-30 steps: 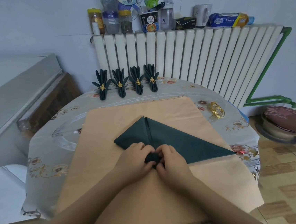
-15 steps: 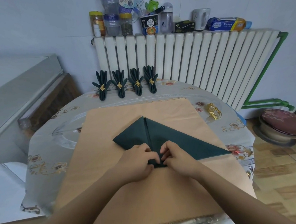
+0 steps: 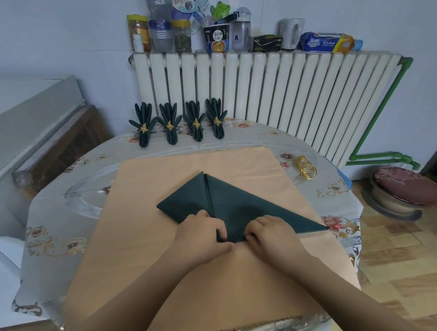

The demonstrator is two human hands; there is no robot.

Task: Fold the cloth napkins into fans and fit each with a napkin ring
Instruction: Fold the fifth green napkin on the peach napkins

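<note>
We see a dark green napkin (image 3: 237,207) lying flat on a peach cloth (image 3: 202,270) that covers the middle of the round bench (image 3: 54,219). The napkin forms a wide triangle, its long point reaching right to the cloth's edge, with a raised crease running from its far tip down toward the near corner. Our left hand (image 3: 199,237) and right hand (image 3: 275,237) meet at that near corner, close together; each grip is clenched on the napkin, fingers curled and pinching a small fold of fabric.

At the far left of the bench stand four finished napkin fans (image 3: 180,124) in a row, the same dark green, each cinched at the waist by a gold ring with pleats spreading above. A small heap of gold napkin rings (image 3: 305,167) lies at the far right, just beyond the peach cloth's corner, well apart from the hands.
</note>
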